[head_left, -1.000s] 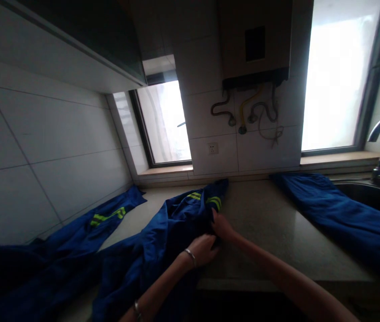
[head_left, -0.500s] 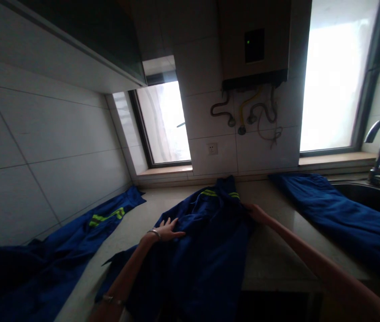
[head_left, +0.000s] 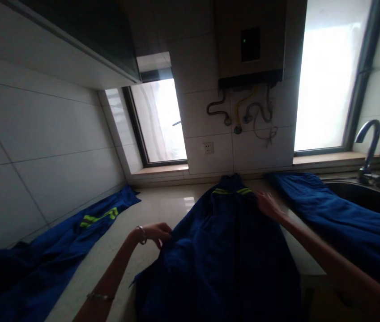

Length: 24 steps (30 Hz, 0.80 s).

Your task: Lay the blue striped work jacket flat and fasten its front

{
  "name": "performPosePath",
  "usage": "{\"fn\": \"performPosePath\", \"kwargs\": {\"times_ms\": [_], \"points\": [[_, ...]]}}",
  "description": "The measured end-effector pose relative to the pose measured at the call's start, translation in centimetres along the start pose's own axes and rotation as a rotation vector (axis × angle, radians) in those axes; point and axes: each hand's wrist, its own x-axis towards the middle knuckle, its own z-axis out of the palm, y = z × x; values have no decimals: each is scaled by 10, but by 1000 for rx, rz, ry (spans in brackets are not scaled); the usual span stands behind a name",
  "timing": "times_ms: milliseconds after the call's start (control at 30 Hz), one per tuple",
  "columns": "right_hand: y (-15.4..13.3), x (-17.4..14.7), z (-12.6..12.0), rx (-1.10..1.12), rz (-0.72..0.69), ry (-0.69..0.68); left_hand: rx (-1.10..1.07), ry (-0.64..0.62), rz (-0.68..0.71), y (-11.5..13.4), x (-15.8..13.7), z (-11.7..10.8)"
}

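two hands (head_left: 157, 233) (head_left: 267, 205) touch one blue jacket (head_left: 216, 255) between two blue garments (head_left: 72, 246) (head_left: 340, 214).

Middle blue jacket (head_left: 210, 250): the bottom edge is cutting off its lower part. Left blue garment (head_left: 85, 237): left and bottom edges are cropping it. Right blue garment (head_left: 340, 219): the right edge is cropping it; its cloth is hiding part of the sink (head_left: 351, 192). Left hand (head_left: 156, 233): dimness is obscuring its fingertips at the jacket's side. Right hand (head_left: 267, 204): blur is obscuring its fingers at the jacket's shoulder, grip or mere touch indistinguishable. Water heater (head_left: 228, 49): the top edge is cropping it; its green display mark (head_left: 244, 40) is appearing too small to read.
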Motion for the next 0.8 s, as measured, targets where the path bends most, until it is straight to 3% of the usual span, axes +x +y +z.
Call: {"fn": "performPosePath", "kwargs": {"times_ms": [67,133,233,300,367,433,500,567,667,733,800], "points": [[-31,-11,0,-4,-36,-1,-220,188,84,4,8,5],[-56,-25,4,24,-67,-95,-383,383,104,9,14,6],[-72,-43,14,36,-69,-253,-428,531,129,13,14,-7],[-71,-50,19,31,-49,-294,-289,674,142,13,5,-22],[-66,-54,22,38,-46,-292,-5,967,87,8,-7,-38],[-62,-55,24,49,-59,-271,317,1308,-57,-5,-16,-50],[-61,-57,25,59,-67,-242,538,1491,-230,-24,-18,-55],[-62,-57,27,81,-76,-201,586,1483,-411,-43,-12,-56],[-58,-53,30,162,-63,-79,491,1273,-579,-61,5,-54],[-46,-47,31,223,-21,48,436,1139,-515,-62,14,-53],[-23,-40,29,254,37,184,410,1071,-356,-55,20,-50]]}}
